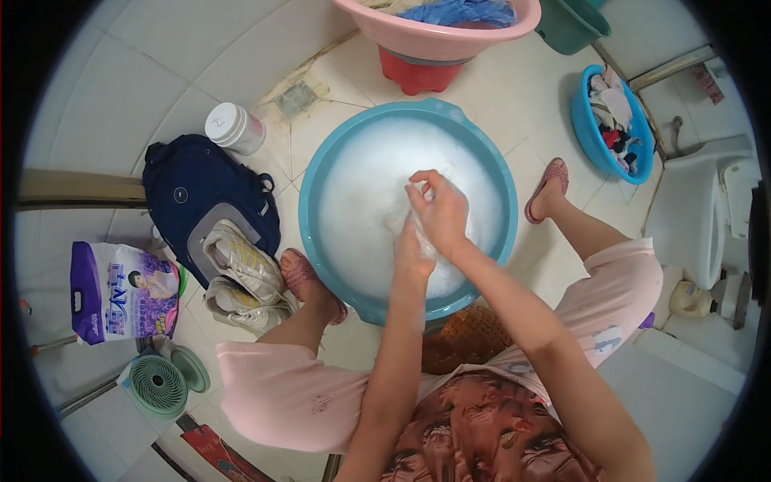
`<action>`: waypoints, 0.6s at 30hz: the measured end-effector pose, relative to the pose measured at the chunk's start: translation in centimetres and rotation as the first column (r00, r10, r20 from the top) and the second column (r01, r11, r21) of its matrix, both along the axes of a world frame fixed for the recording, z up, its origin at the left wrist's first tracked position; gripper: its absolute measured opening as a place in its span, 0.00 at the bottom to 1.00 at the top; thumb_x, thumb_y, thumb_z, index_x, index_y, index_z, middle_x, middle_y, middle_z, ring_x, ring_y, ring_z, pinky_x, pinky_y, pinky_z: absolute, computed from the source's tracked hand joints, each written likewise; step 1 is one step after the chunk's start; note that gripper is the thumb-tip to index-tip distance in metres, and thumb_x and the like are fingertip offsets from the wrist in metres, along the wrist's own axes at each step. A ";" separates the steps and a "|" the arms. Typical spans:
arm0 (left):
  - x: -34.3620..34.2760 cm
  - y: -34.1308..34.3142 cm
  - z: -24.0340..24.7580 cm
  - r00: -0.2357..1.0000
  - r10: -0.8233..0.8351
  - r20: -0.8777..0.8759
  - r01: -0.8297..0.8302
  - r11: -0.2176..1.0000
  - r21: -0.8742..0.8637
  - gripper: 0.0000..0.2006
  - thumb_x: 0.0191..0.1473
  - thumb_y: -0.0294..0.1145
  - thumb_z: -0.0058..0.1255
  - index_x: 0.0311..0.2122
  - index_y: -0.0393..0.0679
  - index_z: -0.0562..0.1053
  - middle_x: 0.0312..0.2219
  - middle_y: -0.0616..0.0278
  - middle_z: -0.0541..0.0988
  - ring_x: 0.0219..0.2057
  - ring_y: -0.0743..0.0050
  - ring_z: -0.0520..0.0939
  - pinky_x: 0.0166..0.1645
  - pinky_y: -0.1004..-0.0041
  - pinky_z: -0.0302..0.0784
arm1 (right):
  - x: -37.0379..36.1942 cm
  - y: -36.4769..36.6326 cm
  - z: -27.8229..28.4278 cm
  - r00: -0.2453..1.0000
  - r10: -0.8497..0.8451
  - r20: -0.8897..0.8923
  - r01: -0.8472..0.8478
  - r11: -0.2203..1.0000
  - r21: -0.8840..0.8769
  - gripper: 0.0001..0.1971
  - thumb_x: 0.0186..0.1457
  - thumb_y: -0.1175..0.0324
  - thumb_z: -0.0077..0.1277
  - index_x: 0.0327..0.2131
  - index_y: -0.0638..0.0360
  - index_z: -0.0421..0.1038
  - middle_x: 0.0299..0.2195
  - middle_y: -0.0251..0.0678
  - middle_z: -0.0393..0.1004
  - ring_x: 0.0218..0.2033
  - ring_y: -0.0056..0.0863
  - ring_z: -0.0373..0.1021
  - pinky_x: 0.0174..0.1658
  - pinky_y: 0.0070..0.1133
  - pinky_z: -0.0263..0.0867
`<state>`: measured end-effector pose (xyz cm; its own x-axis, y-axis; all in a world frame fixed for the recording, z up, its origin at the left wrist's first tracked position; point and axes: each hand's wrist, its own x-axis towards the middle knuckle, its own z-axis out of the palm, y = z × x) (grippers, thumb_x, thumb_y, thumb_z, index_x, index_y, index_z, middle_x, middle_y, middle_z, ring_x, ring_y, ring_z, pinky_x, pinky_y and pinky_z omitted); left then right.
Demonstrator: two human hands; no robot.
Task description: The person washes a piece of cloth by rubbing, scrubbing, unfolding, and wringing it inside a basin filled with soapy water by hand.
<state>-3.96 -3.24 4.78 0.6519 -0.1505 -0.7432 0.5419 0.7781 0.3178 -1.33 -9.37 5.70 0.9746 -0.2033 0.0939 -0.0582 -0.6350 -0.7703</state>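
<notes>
A round blue basin (310,201) stands on the floor between my feet, filled with white suds (361,185). Over its middle my two hands meet, wet and foamy. My right hand (442,210) is bent closed, its thumb and fingers curled toward each other over the left one. Whitish, wet material shows between the hands; whether it is cloth or only foam, I cannot make out. Below it, my left hand (413,245) reaches into the suds, and its fingers are hidden by foam and by the right hand.
To the left are a navy backpack (181,181), white sneakers (245,261), a white tub (233,127), a purple detergent bag (132,293) and a green fan (158,384). Beyond stands a pink basin (442,30) on a red stool (418,74). A blue laundry basin (585,128) sits right.
</notes>
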 end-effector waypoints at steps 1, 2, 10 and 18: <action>-0.1 1.3 -2.8 0.994 0.107 0.006 -0.105 0.984 -0.146 0.20 0.59 0.41 0.32 0.52 0.39 0.61 0.37 0.61 0.72 0.39 0.70 0.73 0.42 0.69 0.72 | 0.6 1.2 1.6 1.000 -0.003 0.005 0.002 0.999 0.048 0.09 0.42 0.65 0.55 0.29 0.55 0.71 0.22 0.37 0.71 0.23 0.36 0.69 0.26 0.26 0.64; -0.2 1.5 -3.2 0.994 0.106 0.003 -0.105 0.984 -0.147 0.20 0.59 0.41 0.32 0.52 0.39 0.61 0.37 0.61 0.72 0.39 0.70 0.73 0.42 0.69 0.72 | -0.4 1.7 1.7 1.000 -0.004 0.003 0.003 0.999 0.047 0.09 0.42 0.65 0.55 0.29 0.55 0.71 0.22 0.37 0.71 0.23 0.36 0.69 0.26 0.26 0.64; -0.9 1.9 -1.1 0.977 0.175 0.119 -0.170 0.984 -0.050 0.19 0.57 0.39 0.39 0.51 0.40 0.61 0.41 0.58 0.70 0.43 0.68 0.72 0.45 0.67 0.71 | -1.8 1.5 1.4 0.994 -0.011 -0.106 0.024 0.993 0.116 0.11 0.43 0.70 0.53 0.32 0.56 0.65 0.20 0.37 0.67 0.21 0.31 0.65 0.27 0.24 0.61; 1.1 2.5 2.4 0.913 0.203 0.355 -0.263 0.956 0.130 0.23 0.55 0.36 0.42 0.53 0.37 0.55 0.47 0.52 0.65 0.49 0.61 0.67 0.53 0.65 0.65 | -2.3 -3.7 -0.5 0.778 0.204 -0.594 0.429 0.519 0.740 0.11 0.54 0.65 0.42 0.40 0.58 0.65 0.35 0.29 0.69 0.37 0.20 0.65 0.40 0.18 0.63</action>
<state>-2.90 -0.71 7.22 0.8673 0.1458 -0.4759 0.1904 0.7863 0.5878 -3.66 -13.07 5.24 0.7143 0.0157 -0.6997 -0.6712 0.2984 -0.6785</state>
